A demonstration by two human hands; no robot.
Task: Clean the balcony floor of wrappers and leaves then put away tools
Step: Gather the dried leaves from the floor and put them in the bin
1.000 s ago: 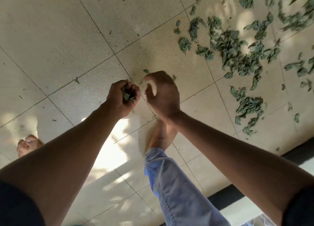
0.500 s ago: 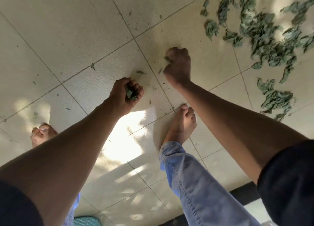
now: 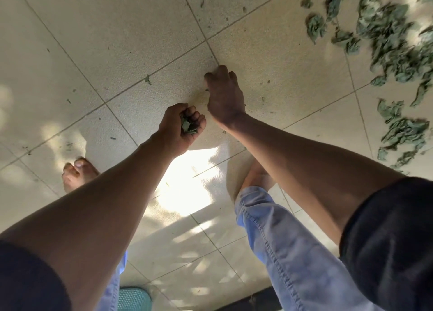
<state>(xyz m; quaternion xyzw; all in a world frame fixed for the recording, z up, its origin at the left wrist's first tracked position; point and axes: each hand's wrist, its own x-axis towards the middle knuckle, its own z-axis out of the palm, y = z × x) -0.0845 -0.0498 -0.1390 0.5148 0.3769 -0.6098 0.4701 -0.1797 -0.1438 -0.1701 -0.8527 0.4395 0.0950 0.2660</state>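
The pale beige, fine-grained floor tiles [image 3: 121,29] run in large squares divided by thin dark grout lines, with a bright patch of sunlight on the near middle and soft dappled shadow around it. At the far right lies a loose heap of crumpled, dull green dried leaves [image 3: 384,34], curled and ragged at the edges, trailing nearer along the right side; tiny leaf crumbs speckle the tiles elsewhere, among them a small green fragment [image 3: 147,79] on a grout line left of centre. The left hand [image 3: 180,128] is curled into a fist around a small bunch of crumpled green leaf pieces [image 3: 188,125], which peek out between fingers and thumb. The right hand [image 3: 223,95], just beyond and to the right of it, reaches down to the tile with fingers bent at the floor; whether it pinches anything cannot be told. Both arms end in dark sleeves. Bare feet and light blue denim trouser legs [image 3: 276,235] show below, and a teal mesh-textured object [image 3: 133,299] sits at the near edge.
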